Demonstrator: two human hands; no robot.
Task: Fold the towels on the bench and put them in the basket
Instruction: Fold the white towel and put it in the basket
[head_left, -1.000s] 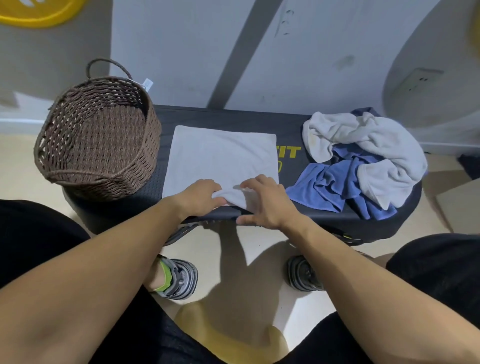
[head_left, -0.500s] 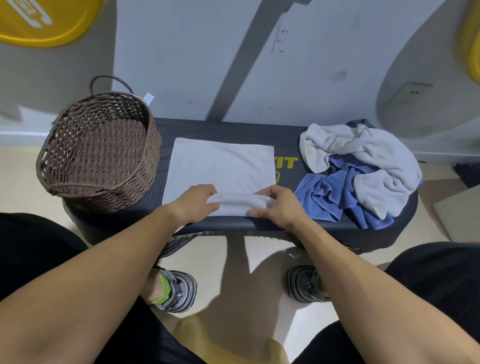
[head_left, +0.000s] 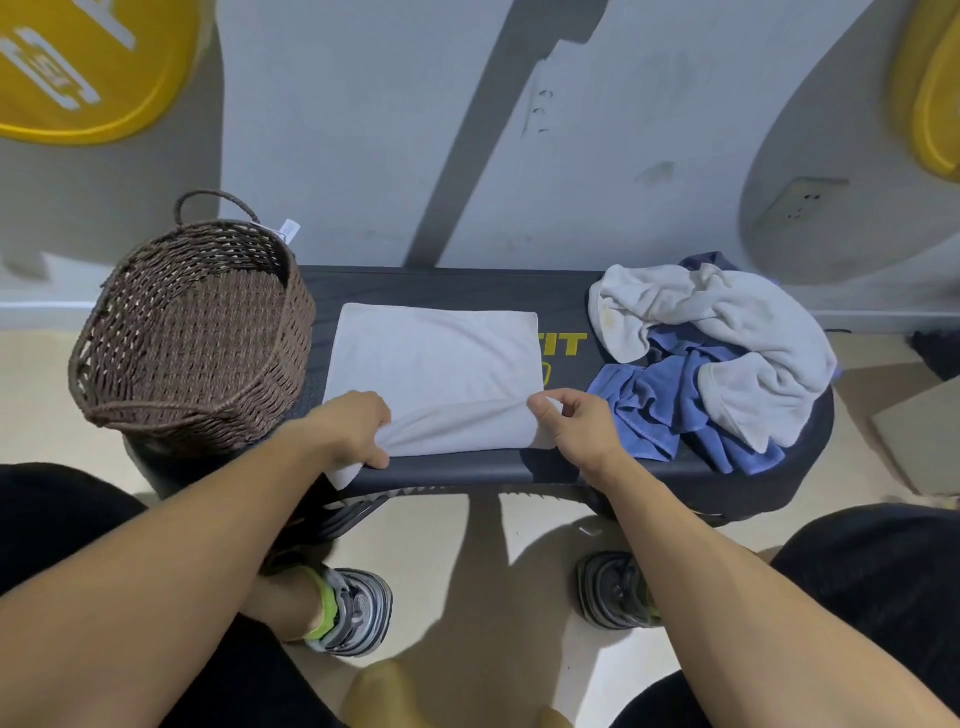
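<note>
A white towel (head_left: 436, 358) lies spread flat in the middle of the black bench (head_left: 467, 286). Its near edge is lifted and curled over towards the wall. My left hand (head_left: 358, 428) pinches that edge at the near left corner. My right hand (head_left: 576, 423) pinches it at the near right corner. A brown wicker basket (head_left: 192, 332) with nothing visible inside stands on the bench's left end. On the right end lies a crumpled heap: a white towel (head_left: 737, 322) draped over a blue towel (head_left: 670, 400).
The bench stands against a grey wall with a socket (head_left: 795, 202) at the right. My two shoes (head_left: 353, 613) rest on the pale floor below the bench. A cardboard piece (head_left: 919, 436) lies on the floor at the right.
Both hands slid apart along the white towel's near edge, from its middle out to its two corners, and lifted that edge up and over. The view tilted upwards.
</note>
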